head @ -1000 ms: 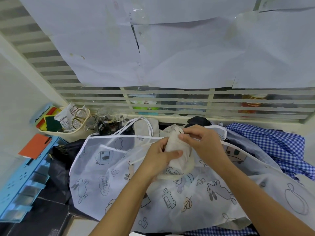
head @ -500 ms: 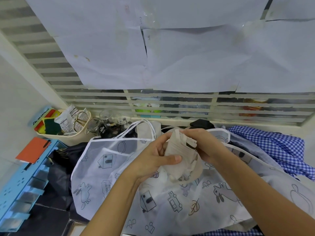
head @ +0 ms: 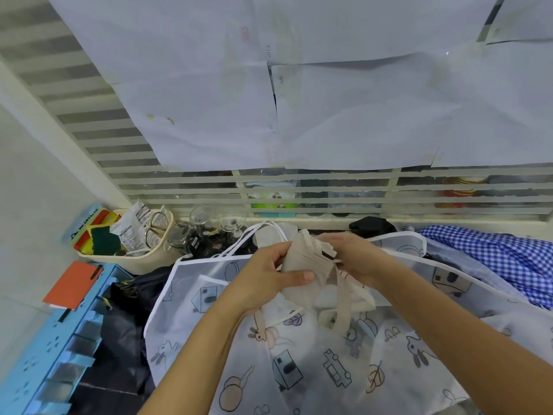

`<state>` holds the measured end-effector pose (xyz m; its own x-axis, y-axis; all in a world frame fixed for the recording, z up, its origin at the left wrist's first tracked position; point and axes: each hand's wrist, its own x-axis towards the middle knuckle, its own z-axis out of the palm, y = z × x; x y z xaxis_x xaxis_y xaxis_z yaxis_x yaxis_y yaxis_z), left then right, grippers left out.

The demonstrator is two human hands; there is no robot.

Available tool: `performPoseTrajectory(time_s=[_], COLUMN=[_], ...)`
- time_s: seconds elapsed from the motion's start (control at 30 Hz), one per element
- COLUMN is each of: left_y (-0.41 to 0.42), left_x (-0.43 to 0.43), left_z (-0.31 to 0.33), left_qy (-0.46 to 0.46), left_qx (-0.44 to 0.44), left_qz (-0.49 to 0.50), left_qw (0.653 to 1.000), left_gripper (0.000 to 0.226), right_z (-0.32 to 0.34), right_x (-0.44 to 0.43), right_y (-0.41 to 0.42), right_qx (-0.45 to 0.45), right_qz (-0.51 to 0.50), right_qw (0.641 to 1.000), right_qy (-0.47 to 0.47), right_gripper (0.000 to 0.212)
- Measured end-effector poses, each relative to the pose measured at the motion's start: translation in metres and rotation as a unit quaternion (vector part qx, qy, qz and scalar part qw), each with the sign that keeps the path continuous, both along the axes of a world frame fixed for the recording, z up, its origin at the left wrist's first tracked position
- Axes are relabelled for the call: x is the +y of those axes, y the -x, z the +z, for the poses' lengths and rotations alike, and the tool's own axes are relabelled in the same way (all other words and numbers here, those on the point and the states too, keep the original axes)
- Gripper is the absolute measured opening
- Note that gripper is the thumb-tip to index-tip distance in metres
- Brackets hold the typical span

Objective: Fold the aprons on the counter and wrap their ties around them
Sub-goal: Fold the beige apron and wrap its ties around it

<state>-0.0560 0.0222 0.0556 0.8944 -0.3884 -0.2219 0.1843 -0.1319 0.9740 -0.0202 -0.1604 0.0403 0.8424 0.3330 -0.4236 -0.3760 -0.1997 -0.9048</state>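
A small folded beige apron (head: pixel 305 265) with its tie wound around it is lifted above the counter between both hands. My left hand (head: pixel 269 274) grips the bundle from the left, thumb across its front. From the right, my right hand (head: pixel 356 259) pinches the tie at the top of the bundle. A loose beige strap (head: pixel 344 307) hangs below the bundle. Under the hands lies a spread translucent white apron (head: pixel 299 369) with cartoon prints and white ties. A blue checked apron (head: pixel 493 262) is heaped at the right, and a dark apron (head: pixel 125 319) lies at the left.
A cream basket (head: pixel 140 259) with sponges, packets and scissors sits at the back left, with several glasses (head: pixel 206 223) beside it. A blue rack (head: pixel 45 354) carrying an orange notebook (head: pixel 71 284) fills the left edge. A louvred window (head: pixel 329 190) covered with paper sheets runs along the back.
Both hands have raised the beige bundle off the white apron and turned it. The strap now hangs loose below it.
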Motion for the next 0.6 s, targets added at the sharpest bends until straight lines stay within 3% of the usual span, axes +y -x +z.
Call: performPoseTrajectory(time_s=[0.07, 0.13, 0.17, 0.23, 0.3, 0.43, 0.5, 0.6], left_y=[-0.005, -0.009, -0.010, -0.013, -0.014, -0.018, -0.020, -0.029], left_x=[0.006, 0.008, 0.008, 0.006, 0.004, -0.005, -0.010, -0.016], left_z=[0.002, 0.005, 0.005, 0.006, 0.005, 0.000, -0.002, -0.003], left_qy=[-0.012, -0.031, -0.041, -0.050, -0.047, -0.097, -0.107, -0.071], left_qx=[0.011, 0.015, 0.014, 0.016, 0.025, 0.031, 0.023, 0.051], left_qz=[-0.001, -0.003, -0.007, -0.013, -0.016, 0.009, 0.054, 0.158], left_qw=[1.000, 0.999, 0.999, 0.999, 0.998, 0.995, 0.993, 0.984], left_gripper=[0.037, 0.034, 0.032, 0.029, 0.028, 0.018, 0.009, 0.016], right_z=[0.008, 0.019, 0.024, 0.030, 0.031, 0.033, 0.033, 0.029], right_x=[0.003, 0.004, 0.005, 0.010, 0.013, 0.013, 0.012, 0.016], right_y=[-0.002, -0.004, -0.003, -0.002, -0.004, -0.007, -0.004, 0.008], right_qx=[-0.069, -0.119, -0.142, -0.169, -0.171, -0.199, -0.232, -0.249], right_qz=[-0.054, -0.014, 0.032, 0.084, 0.043, -0.103, -0.131, -0.127], right_qw=[0.996, 0.993, 0.989, 0.979, 0.984, 0.974, 0.963, 0.958], right_qy=[0.007, 0.008, 0.036, 0.071, 0.035, -0.022, -0.031, -0.060], right_gripper=[0.041, 0.064, 0.062, 0.025, 0.004, 0.012, 0.013, 0.013])
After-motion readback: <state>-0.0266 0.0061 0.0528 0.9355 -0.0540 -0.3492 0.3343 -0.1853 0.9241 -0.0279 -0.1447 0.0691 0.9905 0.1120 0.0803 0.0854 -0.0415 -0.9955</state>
